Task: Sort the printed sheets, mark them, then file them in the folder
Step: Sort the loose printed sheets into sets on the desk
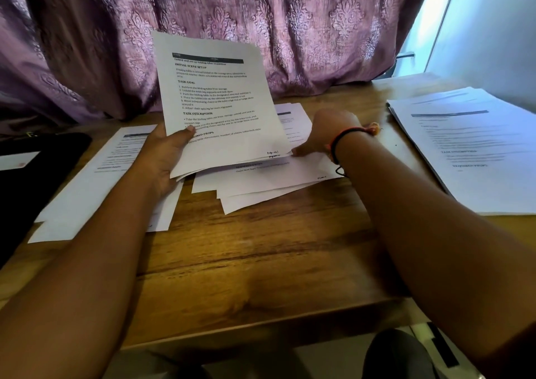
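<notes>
1. Forearms nearest the camera, both reaching forward over the wooden table (261, 262), hands apart.
2. Left hand (166, 158) grips a thin bundle of printed sheets (220, 103) at its lower left corner: thumb on the printed face, fingers underneath. Bundle is tilted up off the table, top page facing the camera, handwritten mark at its bottom right corner.
3. Right hand (324, 135) is knuckles-up, with fingertips on the loose pile (261, 184) at table centre, just under the raised bundle's right edge. Fingers are mostly hidden, so I can't tell if it pinches a sheet or only touches it. Red-and-black wristband (345, 137) on that wrist.
4. Loose pile is fanned out, lying flat.
5. Left stack (95, 181) lies flat beside the left forearm, partly under it.
6. Right stack (470, 152) is thicker and lies at the table's far right, well apart from the centre pile.
7. Black flat item (37, 175) with a white label sits at the far left edge.
8. Purple patterned curtain (261, 16) behind the table.
</notes>
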